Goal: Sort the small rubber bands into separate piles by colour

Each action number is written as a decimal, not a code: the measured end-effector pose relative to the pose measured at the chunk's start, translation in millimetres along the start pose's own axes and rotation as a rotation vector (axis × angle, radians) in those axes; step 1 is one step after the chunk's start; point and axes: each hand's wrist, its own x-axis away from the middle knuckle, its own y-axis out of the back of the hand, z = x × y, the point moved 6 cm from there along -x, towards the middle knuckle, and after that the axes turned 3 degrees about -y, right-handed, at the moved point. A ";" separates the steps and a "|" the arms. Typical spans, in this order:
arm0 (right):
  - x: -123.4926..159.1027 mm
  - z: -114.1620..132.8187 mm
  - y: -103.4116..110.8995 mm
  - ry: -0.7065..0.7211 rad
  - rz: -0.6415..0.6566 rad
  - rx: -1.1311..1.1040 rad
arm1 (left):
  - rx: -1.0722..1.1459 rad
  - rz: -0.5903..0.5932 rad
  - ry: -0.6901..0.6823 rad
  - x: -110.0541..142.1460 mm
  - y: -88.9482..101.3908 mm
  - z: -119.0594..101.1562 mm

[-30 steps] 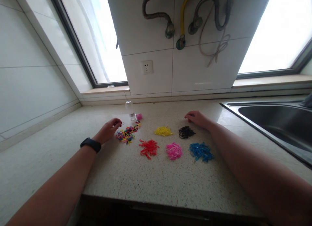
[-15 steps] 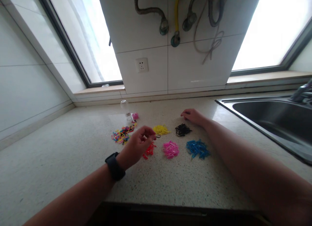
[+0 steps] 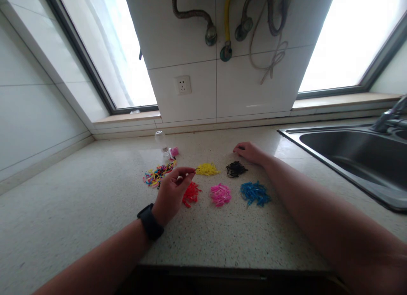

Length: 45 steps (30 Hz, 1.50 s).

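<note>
My left hand (image 3: 171,193), with a dark watch on its wrist, pinches a small black rubber band (image 3: 197,170) between thumb and fingertips. It hovers beside the yellow rubber bands (image 3: 207,169) and partly covers the red pile (image 3: 191,195). Behind the black rubber bands (image 3: 236,169), my right hand (image 3: 249,152) rests on the counter, fingers curled together with nothing visible in them. Pink bands (image 3: 220,195) and blue bands (image 3: 255,194) form separate heaps nearer the front. A mixed-colour heap of rubber bands (image 3: 156,175) lies left of my left hand.
A clear plastic bottle (image 3: 161,143) and a pink cap (image 3: 174,151) stand behind the mixed heap. To the right, a steel sink (image 3: 288,133) is set into the speckled counter (image 3: 222,235). The tiled wall behind carries a socket (image 3: 183,85) and hoses.
My left hand has shifted slightly left, still pinching the black rubber band, and more of the red pile shows. My right hand stays in place. The whole view has shifted a little.
</note>
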 end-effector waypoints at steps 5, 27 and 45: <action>1.0 1.4 0.5 0.006 0.003 0.022 | 0.007 -0.036 0.011 -2.9 2.5 -2.6; 3.5 7.5 3.1 0.018 0.002 0.088 | 0.001 0.040 -0.016 0.6 -4.0 -3.7; 4.5 11.3 0.1 0.031 -0.002 0.134 | -0.617 0.628 -0.565 -21.7 -87.8 -68.1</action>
